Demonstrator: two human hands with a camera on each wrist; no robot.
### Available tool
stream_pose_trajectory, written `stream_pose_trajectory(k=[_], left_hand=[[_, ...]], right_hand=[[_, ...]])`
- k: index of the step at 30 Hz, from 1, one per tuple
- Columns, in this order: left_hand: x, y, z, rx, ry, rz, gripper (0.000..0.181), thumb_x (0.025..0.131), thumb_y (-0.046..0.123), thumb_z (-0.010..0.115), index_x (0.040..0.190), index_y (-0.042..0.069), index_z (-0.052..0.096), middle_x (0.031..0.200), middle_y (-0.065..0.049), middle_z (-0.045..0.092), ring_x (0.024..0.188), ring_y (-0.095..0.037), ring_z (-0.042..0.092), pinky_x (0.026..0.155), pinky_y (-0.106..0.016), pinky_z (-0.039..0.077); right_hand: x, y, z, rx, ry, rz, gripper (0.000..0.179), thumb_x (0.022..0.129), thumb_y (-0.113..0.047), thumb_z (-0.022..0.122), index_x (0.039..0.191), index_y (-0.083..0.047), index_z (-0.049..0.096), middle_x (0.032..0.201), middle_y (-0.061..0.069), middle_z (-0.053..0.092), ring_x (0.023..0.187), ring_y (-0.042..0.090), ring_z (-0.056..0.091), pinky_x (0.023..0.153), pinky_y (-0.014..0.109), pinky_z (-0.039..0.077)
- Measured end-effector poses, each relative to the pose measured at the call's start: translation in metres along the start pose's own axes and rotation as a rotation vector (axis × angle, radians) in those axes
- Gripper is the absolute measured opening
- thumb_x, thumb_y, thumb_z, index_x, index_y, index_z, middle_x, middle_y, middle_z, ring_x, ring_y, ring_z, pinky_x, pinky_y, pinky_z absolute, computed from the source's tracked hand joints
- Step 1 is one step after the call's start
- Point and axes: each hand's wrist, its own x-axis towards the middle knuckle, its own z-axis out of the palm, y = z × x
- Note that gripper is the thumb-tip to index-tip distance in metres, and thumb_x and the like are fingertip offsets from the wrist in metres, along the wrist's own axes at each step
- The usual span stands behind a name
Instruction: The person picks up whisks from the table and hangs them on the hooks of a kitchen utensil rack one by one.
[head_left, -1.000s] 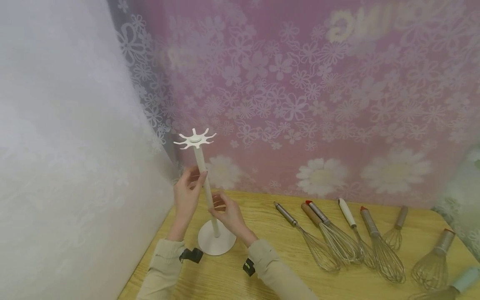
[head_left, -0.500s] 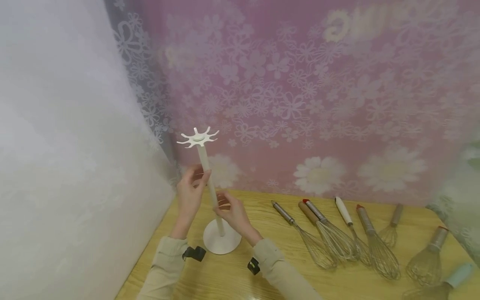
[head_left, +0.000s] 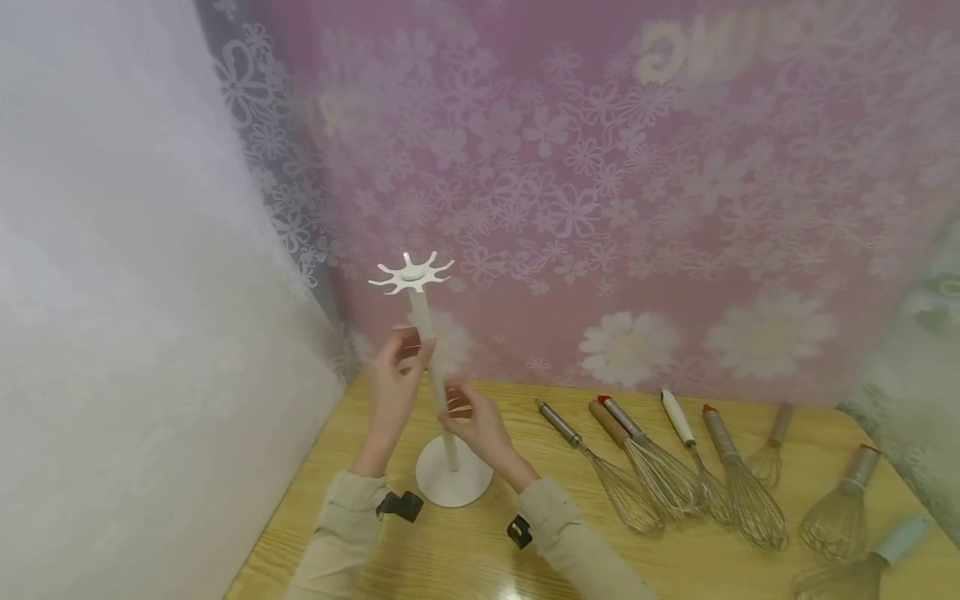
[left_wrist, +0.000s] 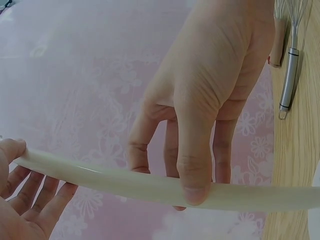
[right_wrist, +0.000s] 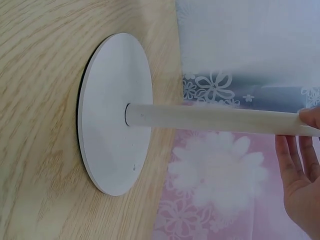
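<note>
A white utensil stand (head_left: 437,375) has a round base (head_left: 442,492), a straight pole (right_wrist: 200,117) and a crown of curved hooks (head_left: 412,277) at its top. Nothing hangs from the hooks. My left hand (head_left: 392,390) pinches the upper part of the pole between thumb and fingers. Lower down, my right hand (head_left: 486,432) holds the pole the same way, its thumb lying along the near side in the left wrist view. The base (right_wrist: 117,150) looks flat on the wooden table in the right wrist view.
Several wire whisks lie on the right of the table (head_left: 360,533), among them a steel-handled one (head_left: 562,423), a white-handled one (head_left: 677,417) and a pale blue-handled one (head_left: 902,537). A white wall hanging (head_left: 150,333) stands close on the left. Flowered cloth (head_left: 525,208) covers the back.
The stand, with both hands on its pole, has shifted to the right across the table, nearer the whisks. My grip looks the same, and the camera view has turned slightly.
</note>
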Motion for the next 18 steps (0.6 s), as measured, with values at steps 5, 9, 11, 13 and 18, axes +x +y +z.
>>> stream_pose_trajectory(k=[5, 9, 11, 13, 18], left_hand=[[-0.002, 0.002, 0.006, 0.024, -0.001, 0.019, 0.027, 0.097, 0.021, 0.072, 0.116, 0.002, 0.069, 0.108, -0.017, 0.072, 0.094, -0.032, 0.072, 0.075, -0.038, 0.061], [-0.003, 0.005, 0.011, 0.024, -0.021, 0.017, 0.027, 0.098, 0.025, 0.070, 0.115, 0.004, 0.069, 0.108, -0.015, 0.073, 0.095, -0.031, 0.072, 0.077, -0.045, 0.061], [-0.004, 0.006, 0.014, 0.009, -0.037, 0.010, 0.027, 0.098, 0.026, 0.070, 0.114, 0.004, 0.069, 0.107, -0.015, 0.072, 0.096, -0.031, 0.072, 0.077, -0.047, 0.061], [-0.004, 0.006, 0.017, 0.000, -0.048, 0.004, 0.026, 0.098, 0.026, 0.070, 0.113, 0.005, 0.069, 0.107, -0.015, 0.072, 0.098, -0.030, 0.071, 0.078, -0.047, 0.061], [-0.005, 0.009, 0.024, -0.025, -0.061, -0.010, 0.024, 0.097, 0.022, 0.070, 0.114, 0.004, 0.069, 0.109, -0.017, 0.071, 0.100, -0.032, 0.070, 0.080, -0.051, 0.060]], right_hand=[[-0.003, -0.001, -0.006, 0.020, 0.012, -0.014, 0.044, 0.092, -0.003, 0.074, 0.133, -0.010, 0.059, 0.116, 0.016, 0.068, 0.104, 0.035, 0.068, 0.089, 0.045, 0.058], [-0.007, -0.001, -0.011, 0.008, 0.024, -0.019, 0.045, 0.092, -0.003, 0.074, 0.134, -0.011, 0.059, 0.118, 0.014, 0.068, 0.104, 0.033, 0.068, 0.088, 0.043, 0.059], [-0.009, 0.000, -0.014, -0.006, 0.031, -0.017, 0.047, 0.092, -0.003, 0.074, 0.135, -0.011, 0.058, 0.119, 0.014, 0.067, 0.104, 0.031, 0.068, 0.088, 0.043, 0.059], [-0.011, 0.001, -0.017, -0.017, 0.038, -0.018, 0.047, 0.092, -0.002, 0.073, 0.135, -0.011, 0.058, 0.120, 0.014, 0.067, 0.103, 0.031, 0.068, 0.087, 0.042, 0.059], [-0.016, 0.001, -0.024, -0.033, 0.047, -0.020, 0.046, 0.092, -0.003, 0.073, 0.134, -0.013, 0.058, 0.120, 0.012, 0.067, 0.103, 0.028, 0.068, 0.087, 0.037, 0.059]])
